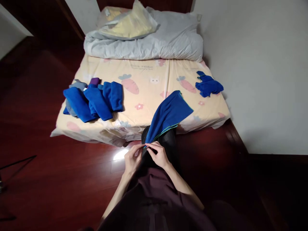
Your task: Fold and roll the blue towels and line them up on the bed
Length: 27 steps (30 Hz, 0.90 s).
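A blue cloth with a green edge (168, 115) stretches from the bed's near edge down to my lap. My left hand (133, 159) and my right hand (158, 155) pinch its near end together, fingers closed on the fabric, just above my dark knee. Several folded blue cloths (95, 101) lie in a row on the left side of the bed, with a grey one and a purple one among them. A crumpled blue cloth (208, 85) lies on the bed's right side near the wall.
The bed (149, 83) has a cream sheet printed with carrots. A grey duvet (154, 41) and a yellow pillow (130, 24) are piled at its far end. Dark red wooden floor (60, 173) lies around it; a white wall (260, 70) stands at the right.
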Available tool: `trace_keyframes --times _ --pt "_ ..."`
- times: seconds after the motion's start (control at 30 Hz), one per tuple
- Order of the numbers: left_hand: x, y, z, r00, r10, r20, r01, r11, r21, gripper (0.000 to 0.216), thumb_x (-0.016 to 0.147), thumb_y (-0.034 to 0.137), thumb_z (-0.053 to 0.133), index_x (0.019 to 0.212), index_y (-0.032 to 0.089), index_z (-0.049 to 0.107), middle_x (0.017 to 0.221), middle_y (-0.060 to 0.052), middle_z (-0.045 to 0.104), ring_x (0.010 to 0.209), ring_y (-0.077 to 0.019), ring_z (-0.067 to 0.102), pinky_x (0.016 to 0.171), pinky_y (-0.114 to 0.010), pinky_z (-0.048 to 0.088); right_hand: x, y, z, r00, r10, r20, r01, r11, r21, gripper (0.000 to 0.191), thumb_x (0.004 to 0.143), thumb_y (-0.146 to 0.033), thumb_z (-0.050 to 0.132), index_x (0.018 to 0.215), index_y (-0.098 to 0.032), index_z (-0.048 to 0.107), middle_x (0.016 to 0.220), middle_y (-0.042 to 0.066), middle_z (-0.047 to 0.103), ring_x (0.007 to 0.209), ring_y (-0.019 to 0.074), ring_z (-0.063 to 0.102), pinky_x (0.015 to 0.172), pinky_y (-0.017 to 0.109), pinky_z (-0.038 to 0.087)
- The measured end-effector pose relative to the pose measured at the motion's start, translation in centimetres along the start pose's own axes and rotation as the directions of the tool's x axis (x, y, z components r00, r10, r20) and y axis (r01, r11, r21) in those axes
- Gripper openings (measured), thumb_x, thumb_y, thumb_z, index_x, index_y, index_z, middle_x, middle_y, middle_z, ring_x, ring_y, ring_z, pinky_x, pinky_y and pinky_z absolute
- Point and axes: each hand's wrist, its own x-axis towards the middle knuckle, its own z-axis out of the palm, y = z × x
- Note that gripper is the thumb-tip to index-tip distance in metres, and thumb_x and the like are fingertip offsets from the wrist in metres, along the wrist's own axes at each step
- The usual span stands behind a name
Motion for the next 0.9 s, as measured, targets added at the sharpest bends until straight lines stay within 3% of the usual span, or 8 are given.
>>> trace_keyframes --times 0.2,0.3,0.53,0.6,0.63,0.77,0.83,0.9 --pt "0.3 1.4 -1.2 0.995 0.080 -0.059 -0.083 0.995 -0.050 0.015 0.099 0.027 0.068 0.105 0.020 0.080 0.103 -0.007 0.082 0.096 -0.0209 0.078 0.090 -0.032 0.062 1.9 -0.8 -0.4 0.993 -0.114 -0.005 0.106 0.939 -0.326 0.031 0.102 -0.021 0.065 0.126 -0.031 0.084 0.100 0.007 0.074 0.101 0.0250 0.068 0.099 0.041 0.059" --pt "0.2 2.2 -1.6 0.997 0.036 -0.066 -0.043 0.993 -0.112 0.016 0.101 0.031 0.067 0.101 0.020 0.079 0.100 -0.008 0.080 0.095 -0.0206 0.077 0.088 -0.032 0.062 2.2 -0.3 -0.7 0.982 -0.178 -0.070 0.127 0.881 -0.457 0.030 0.096 -0.017 0.068 0.115 -0.031 0.086 0.099 0.008 0.072 0.097 0.0270 0.067 0.094 0.044 0.058" --pt "0.7 3.9 -3.3 0.974 -0.098 -0.204 0.043 0.965 -0.257 0.024 0.096 0.044 0.073 0.091 0.020 0.075 0.093 -0.008 0.076 0.091 -0.0210 0.074 0.082 -0.032 0.060 3.9 3.5 -4.2 0.945 -0.039 -0.325 -0.127 0.871 -0.475 0.045 0.082 0.002 0.050 0.101 -0.023 0.082 0.117 0.014 0.074 0.116 0.0332 0.065 0.109 0.054 0.050" --pt "1.4 4.6 -4.7 0.917 -0.139 -0.374 0.034 0.961 -0.274 0.021 0.090 0.039 0.075 0.089 0.019 0.072 0.092 -0.006 0.074 0.087 -0.0188 0.071 0.077 -0.030 0.058 4.6 4.8 -6.2 0.907 -0.030 -0.421 -0.175 0.881 -0.441 0.046 0.080 0.001 0.046 0.100 -0.022 0.081 0.116 0.014 0.074 0.118 0.0323 0.067 0.110 0.053 0.051" --pt "1.9 4.9 -5.7 0.857 -0.167 -0.487 0.028 0.960 -0.280 0.019 0.086 0.036 0.076 0.090 0.018 0.071 0.091 -0.004 0.073 0.083 -0.0170 0.069 0.074 -0.028 0.055 4.7 5.4 -7.4 0.879 -0.034 -0.476 -0.196 0.883 -0.426 0.046 0.079 0.000 0.045 0.100 -0.022 0.080 0.114 0.014 0.075 0.117 0.0316 0.067 0.110 0.052 0.052" --pt "4.3 5.2 -10.4 0.552 -0.149 -0.821 -0.033 0.979 -0.200 0.027 0.074 0.032 0.071 0.095 0.017 0.064 0.087 0.000 0.068 0.074 -0.0122 0.060 0.067 -0.024 0.047 3.4 6.8 -12.1 0.800 -0.027 -0.600 -0.277 0.869 -0.409 0.038 0.090 -0.013 0.045 0.104 -0.021 0.080 0.111 0.016 0.075 0.110 0.0305 0.072 0.107 0.049 0.057" --pt "5.1 4.5 -12.4 0.495 -0.032 -0.868 -0.079 0.994 -0.082 0.030 0.071 0.036 0.071 0.092 0.017 0.060 0.084 0.000 0.066 0.074 -0.0132 0.060 0.070 -0.027 0.048 2.0 6.8 -14.0 0.817 -0.035 -0.576 -0.266 0.862 -0.431 0.034 0.098 -0.024 0.048 0.106 -0.022 0.080 0.110 0.016 0.075 0.106 0.0312 0.073 0.102 0.049 0.060" --pt "5.6 3.8 -13.5 0.482 0.077 -0.873 -0.112 0.993 0.026 0.032 0.070 0.040 0.069 0.090 0.017 0.058 0.084 -0.001 0.064 0.075 -0.0157 0.063 0.073 -0.030 0.048 0.5 6.4 -15.5 0.836 -0.066 -0.545 -0.237 0.852 -0.466 0.033 0.103 -0.033 0.050 0.107 -0.023 0.081 0.109 0.016 0.076 0.104 0.0320 0.074 0.101 0.050 0.061"
